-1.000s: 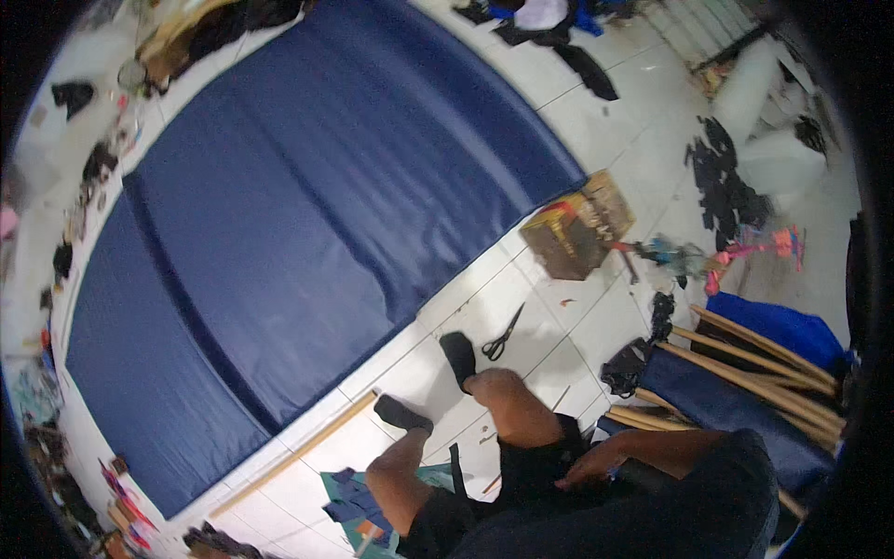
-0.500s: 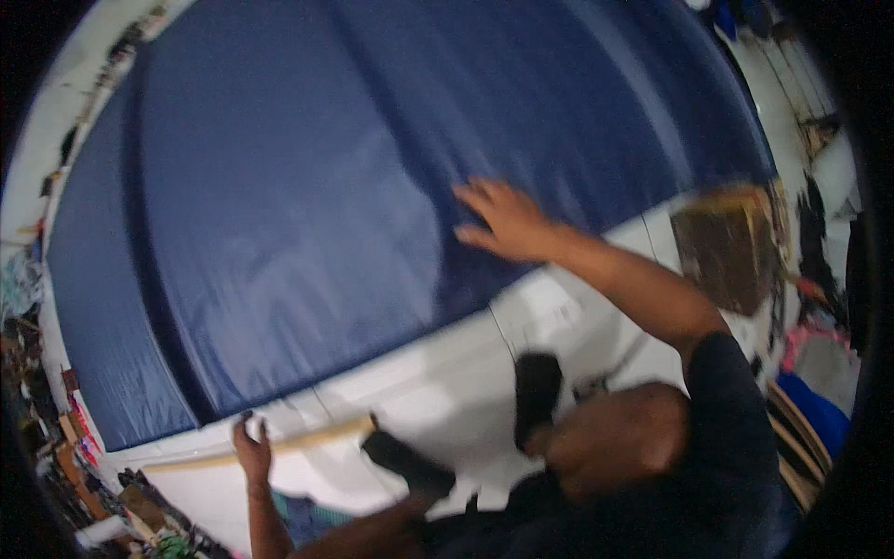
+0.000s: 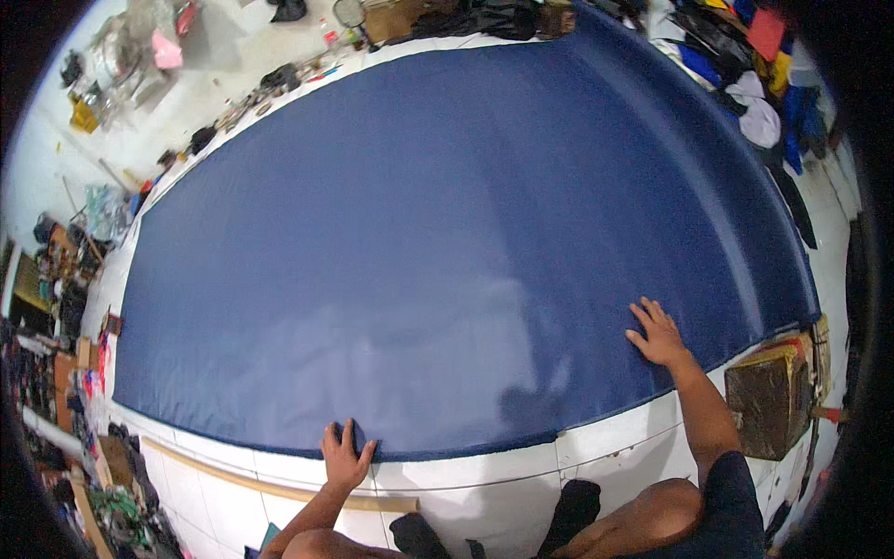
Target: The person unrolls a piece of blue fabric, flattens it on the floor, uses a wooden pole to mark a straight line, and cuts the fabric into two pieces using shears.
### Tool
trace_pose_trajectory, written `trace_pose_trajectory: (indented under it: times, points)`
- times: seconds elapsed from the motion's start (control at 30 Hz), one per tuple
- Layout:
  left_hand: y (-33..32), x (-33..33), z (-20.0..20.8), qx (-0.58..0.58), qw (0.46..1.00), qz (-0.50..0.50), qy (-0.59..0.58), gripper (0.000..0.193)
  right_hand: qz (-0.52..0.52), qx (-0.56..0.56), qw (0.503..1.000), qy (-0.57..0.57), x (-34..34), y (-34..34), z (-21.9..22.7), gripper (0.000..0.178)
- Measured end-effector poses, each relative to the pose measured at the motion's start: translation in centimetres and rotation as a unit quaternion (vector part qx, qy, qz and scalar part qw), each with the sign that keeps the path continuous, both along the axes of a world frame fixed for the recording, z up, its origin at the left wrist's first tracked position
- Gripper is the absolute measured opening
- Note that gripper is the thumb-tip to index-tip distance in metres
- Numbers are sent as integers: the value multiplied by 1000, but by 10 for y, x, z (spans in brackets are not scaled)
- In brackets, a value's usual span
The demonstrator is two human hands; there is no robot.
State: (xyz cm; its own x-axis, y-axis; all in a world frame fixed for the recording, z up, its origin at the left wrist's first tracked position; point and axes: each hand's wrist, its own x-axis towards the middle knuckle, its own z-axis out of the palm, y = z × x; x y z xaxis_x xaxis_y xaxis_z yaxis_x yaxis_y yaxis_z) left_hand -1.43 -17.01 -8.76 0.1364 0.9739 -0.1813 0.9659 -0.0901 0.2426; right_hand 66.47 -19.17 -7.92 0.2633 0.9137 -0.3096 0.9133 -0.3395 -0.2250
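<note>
A large dark blue sheet of smooth, slightly shiny material point(image 3: 391, 214) is spread over the white tiled floor. My left hand point(image 3: 346, 458) rests at its near edge, fingers spread, with the fingertips on the sheet. Farther right, my right hand point(image 3: 659, 335) lies on the sheet with its fingers apart, a little in from the near edge. Neither hand grips anything. Most of the sheet lies nearly flat. A long raised fold point(image 3: 717, 224) runs along its right side.
A thin wooden strip point(image 3: 279, 486) lies on the floor before the near edge. A brown block point(image 3: 768, 401) stands by the near right corner. Clothes and cloth point(image 3: 759, 112) are heaped at the far right. Assorted clutter point(image 3: 70, 363) lines the left.
The dark ridge across the sheet's left part has flattened out. My left hand has come onto the near edge, and my right hand lies nearer the right side. The view has shifted too.
</note>
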Motion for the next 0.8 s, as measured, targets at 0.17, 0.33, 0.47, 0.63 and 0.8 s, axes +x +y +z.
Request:
trace_pose_trajectory:
  times: [0.17, 0.33, 0.47, 0.63, 0.8]
  points:
    - [-1, -18, 4, -22, 994, -15, -105, 72, 0, 51, 998, -25, 3, -9, -7, 66]
    - [-14, -92, -23, 131, 989, 50, 36, 57, 54, 153, 987, -10, -39, -21, -30, 59]
    - [-22, -154, -38, 92, 961, 257, 30, 72, 146, 127, 979, 69, -141, -66, -8, 56]
    - [-14, -158, -41, 26, 967, 247, -51, 80, 300, 98, 946, 72, -197, -106, 4, 63]
    - [-15, -163, -43, 64, 955, 273, -100, 80, 324, 114, 937, 53, -208, -91, -1, 46]
